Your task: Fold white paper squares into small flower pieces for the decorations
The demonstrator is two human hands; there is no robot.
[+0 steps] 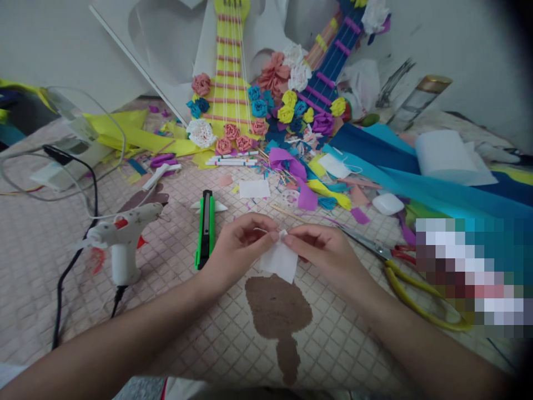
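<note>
Both hands meet over the middle of the table around a small white piece of paper [280,260]. My left hand [244,241] pinches its upper edge between thumb and fingers. From the other side, my right hand [320,244] grips the same edge, thumb close to the left thumb. The paper's lower part hangs flat below the fingertips, and its top looks gathered there. Beside my left hand lies a green box cutter [205,230]. Scissors [375,244] rest just beyond my right hand, partly behind it. A white paper rectangle [255,189] lies farther off.
A hot glue gun [125,239] with a black cord stands at left. Yellow [230,72] and blue [333,66] paper guitars with paper flowers lean at the back. Paper scraps, white sticks [233,160], a white roll [441,155] and yellow-handled pliers [416,303] lie around.
</note>
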